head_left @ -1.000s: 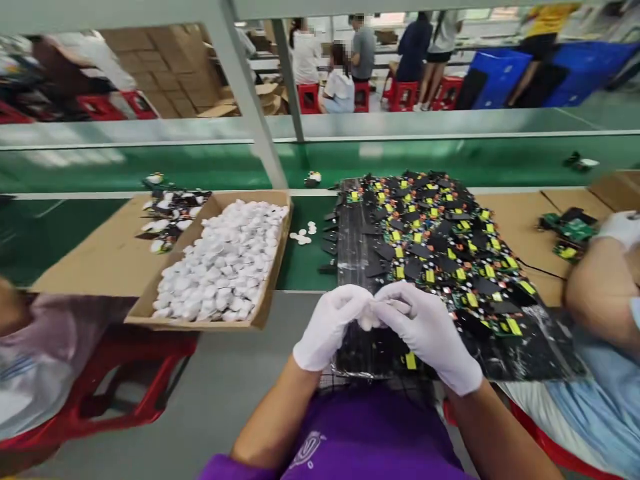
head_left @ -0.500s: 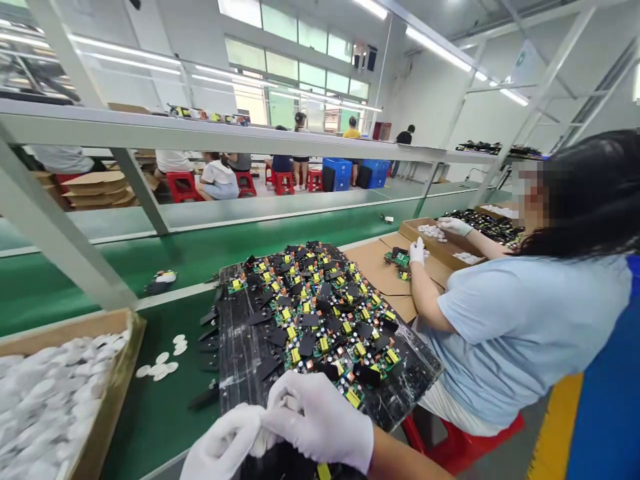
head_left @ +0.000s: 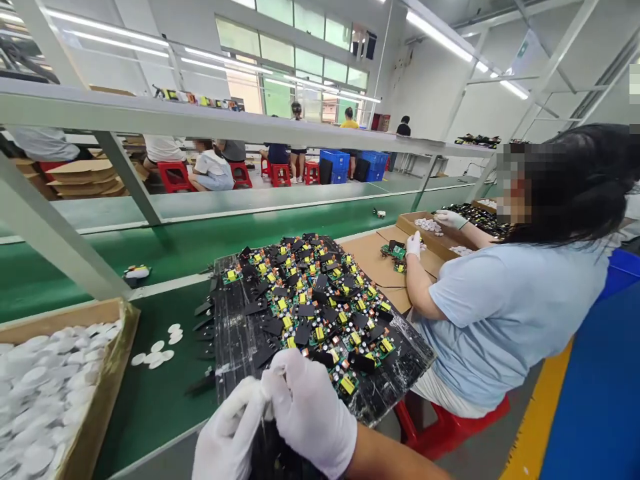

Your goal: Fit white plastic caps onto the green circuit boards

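My left hand (head_left: 233, 427) and my right hand (head_left: 307, 410), both in white gloves, meet at the fingertips near the bottom of the view. Their fingers are pinched together, and what they grip is hidden by the gloves. Below and between them a dark piece (head_left: 273, 450) shows in part. Just beyond the hands lies a black scuffed board (head_left: 233, 360), covered with small green circuit boards (head_left: 347, 385) that carry yellow parts and black flat pieces. On the green surface to the left are several loose white discs (head_left: 156, 358).
An open carton (head_left: 113, 373) full of white discs stands at the left. A co-worker in a light blue shirt (head_left: 500, 320) sits at the right, gloved hands at circuit boards and a box. Behind run a green conveyor belt (head_left: 200, 250) and a metal shelf frame (head_left: 250, 130).
My hands have come up slightly, still pinched together. The view has shifted a little, so the board and cartons appear slightly left. The dark item on the belt has moved left.
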The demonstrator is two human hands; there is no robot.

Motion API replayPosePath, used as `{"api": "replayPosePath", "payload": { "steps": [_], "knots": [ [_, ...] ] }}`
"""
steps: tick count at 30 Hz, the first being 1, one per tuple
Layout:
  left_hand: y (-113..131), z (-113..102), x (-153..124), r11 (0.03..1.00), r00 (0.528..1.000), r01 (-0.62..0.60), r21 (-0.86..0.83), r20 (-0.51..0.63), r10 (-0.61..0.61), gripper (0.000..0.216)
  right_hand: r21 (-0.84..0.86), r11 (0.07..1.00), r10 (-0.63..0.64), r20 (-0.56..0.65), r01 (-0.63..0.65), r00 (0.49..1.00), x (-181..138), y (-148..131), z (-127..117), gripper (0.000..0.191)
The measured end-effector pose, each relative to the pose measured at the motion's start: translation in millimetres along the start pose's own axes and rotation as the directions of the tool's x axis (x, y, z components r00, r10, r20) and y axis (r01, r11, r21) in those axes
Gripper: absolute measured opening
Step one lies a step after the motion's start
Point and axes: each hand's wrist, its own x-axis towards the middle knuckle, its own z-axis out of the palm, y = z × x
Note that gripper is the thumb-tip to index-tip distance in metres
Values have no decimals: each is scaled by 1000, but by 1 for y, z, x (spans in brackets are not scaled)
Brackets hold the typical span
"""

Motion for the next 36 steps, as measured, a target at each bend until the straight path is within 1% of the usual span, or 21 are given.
{"api": "replayPosePath", "payload": {
  "steps": [3,5,8,10,13,16,18,21,23,24,25,27,30,32,36],
  "knots": [
    [9,6,-7,996,994,-88,11,62,87,40,-6,1000,6,-61,-6,998,-2,-4,-8,21],
    [14,11,-10,982,973,-177,-62,140,184,37,6,999,34,-68,-34,997,-6,-3,-11,16],
    [18,17,-13,966,963,-160,-202,182,198,34,62,996,69,-22,-67,997,-10,-1,-13,8],
    [19,18,-14,961,965,-133,-245,191,182,38,79,996,51,-20,-49,998,-12,-1,-14,5],
    [18,18,-14,960,961,-132,-246,208,185,45,69,997,-18,-47,21,999,-14,-1,-16,4],
    [14,17,-15,955,956,-163,-247,200,215,48,52,992,-111,-69,115,991,-13,0,-15,8],
    [11,17,-16,955,947,-193,-226,214,242,48,7,990,-136,-89,138,987,-12,1,-14,8],
    [10,20,-19,959,920,-217,-182,290,263,48,-60,993,-114,-148,106,982,-9,1,-15,2],
    [11,21,-20,954,913,-207,-217,307,268,47,17,998,-54,-139,57,989,-7,-1,-20,2],
    [12,21,-19,943,915,-204,-263,292,279,45,101,995,-13,-99,23,995,-5,-2,-23,3],
    [14,21,-18,929,920,-194,-315,270,284,42,197,980,39,-42,-30,998,-3,-3,-27,4],
    [17,19,-15,898,939,-150,-414,226,261,33,383,908,145,96,-170,985,1,-4,-33,3],
    [20,18,-11,866,980,-57,-497,138,144,23,577,730,253,269,-366,929,6,-3,-37,6],
    [20,17,-9,868,994,-55,-493,57,95,18,631,632,292,345,-451,892,10,-2,-38,9],
    [19,16,-9,894,990,-136,-428,-95,105,18,671,476,343,453,-568,823,16,0,-40,13]
  ]
}}
